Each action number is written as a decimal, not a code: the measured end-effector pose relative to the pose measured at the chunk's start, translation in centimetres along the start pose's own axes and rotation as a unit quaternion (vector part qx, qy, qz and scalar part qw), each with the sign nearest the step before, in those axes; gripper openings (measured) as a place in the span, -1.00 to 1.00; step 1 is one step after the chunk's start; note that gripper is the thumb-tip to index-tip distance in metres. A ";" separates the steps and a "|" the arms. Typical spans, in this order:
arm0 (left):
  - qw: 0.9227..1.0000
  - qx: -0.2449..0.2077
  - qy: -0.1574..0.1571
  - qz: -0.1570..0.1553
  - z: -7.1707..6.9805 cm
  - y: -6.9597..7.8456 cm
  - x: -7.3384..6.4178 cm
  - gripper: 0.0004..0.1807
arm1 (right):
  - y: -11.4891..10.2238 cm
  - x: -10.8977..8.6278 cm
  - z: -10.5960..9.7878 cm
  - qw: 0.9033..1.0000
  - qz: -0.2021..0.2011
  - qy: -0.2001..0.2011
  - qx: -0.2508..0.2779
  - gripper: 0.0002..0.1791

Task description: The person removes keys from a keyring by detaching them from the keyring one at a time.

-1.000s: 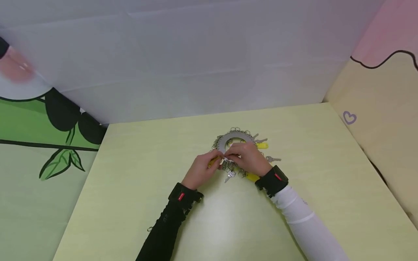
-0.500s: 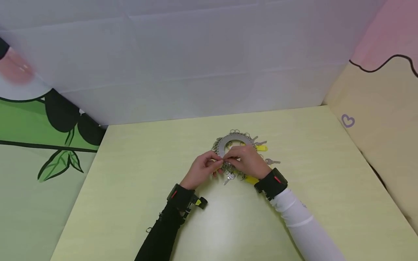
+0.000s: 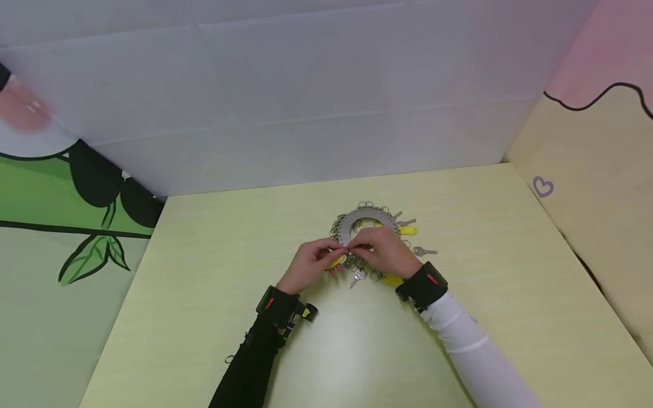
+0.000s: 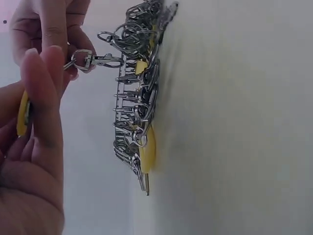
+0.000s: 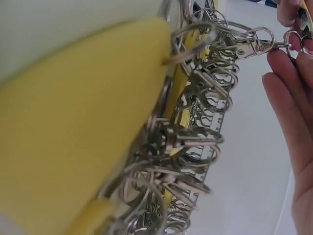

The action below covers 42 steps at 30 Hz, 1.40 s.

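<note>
A grey metal ring (image 3: 369, 213) lies on the table, its edge crowded with small snap hooks and split rings. My left hand (image 3: 308, 263) holds a yellow key tag (image 4: 22, 115) between thumb and fingers, left of the metal ring's near side. My right hand (image 3: 390, 249) reaches over the metal ring, its fingertips meeting the left hand's. In the left wrist view the right hand's fingers pinch a split ring (image 4: 71, 64) joined to a snap hook (image 4: 103, 59), which is clipped to the metal ring. The fingers partly cover the small ring between the hands.
Keys (image 3: 424, 251) and more yellow tags (image 3: 408, 230) hang out around the metal ring, one silver key (image 3: 358, 277) at its near side. A large yellow tag (image 5: 88, 117) fills much of the right wrist view. Pale wood table (image 3: 245, 226); white wall (image 3: 306, 102) behind.
The yellow tag, out of sight half a second ago, shows again in my left hand. That hand has turned at the wrist and shifted slightly left; the right hand stays nearly in place.
</note>
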<state>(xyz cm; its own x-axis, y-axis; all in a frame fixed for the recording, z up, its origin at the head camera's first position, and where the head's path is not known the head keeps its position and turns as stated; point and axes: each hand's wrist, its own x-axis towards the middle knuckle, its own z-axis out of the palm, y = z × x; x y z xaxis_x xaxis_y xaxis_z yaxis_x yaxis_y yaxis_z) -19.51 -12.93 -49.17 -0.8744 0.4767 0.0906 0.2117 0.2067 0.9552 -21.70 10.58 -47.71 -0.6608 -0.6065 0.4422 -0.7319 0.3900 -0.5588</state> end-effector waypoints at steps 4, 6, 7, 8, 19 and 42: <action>0.999 0.030 0.007 0.024 0.1 0.0 0.1 -0.82 | 0.0 0.0 -0.1 1.000 0.005 -0.003 0.004 -0.88; 0.998 0.047 0.016 0.031 0.3 0.1 0.2 -0.83 | 0.0 0.0 -0.1 1.000 0.005 -0.002 0.004 -0.88; 0.998 0.054 0.020 0.034 0.3 0.1 0.2 -0.83 | 0.0 0.0 -0.1 1.000 0.004 -0.001 0.003 -0.87; 0.997 0.063 0.024 0.037 0.4 0.1 0.2 -0.83 | -0.1 0.0 -0.1 1.000 0.004 0.000 0.002 -0.87; 0.984 0.149 0.071 0.062 1.5 0.6 0.4 -0.89 | -0.1 0.0 -0.1 0.999 0.028 0.014 0.016 -0.84; 0.968 0.199 0.149 0.026 2.7 0.9 0.3 -0.91 | -0.7 0.3 0.6 0.995 -0.051 0.060 -0.057 -0.71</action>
<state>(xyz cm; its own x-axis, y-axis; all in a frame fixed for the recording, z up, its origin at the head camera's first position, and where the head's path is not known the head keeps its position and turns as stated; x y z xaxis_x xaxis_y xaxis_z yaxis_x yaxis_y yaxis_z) -18.42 -10.26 -49.10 -0.9328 0.2393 0.2696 0.3581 0.5295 0.7690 -21.26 9.74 -47.61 -0.5922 -0.5625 0.5770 -0.8058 0.4111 -0.4263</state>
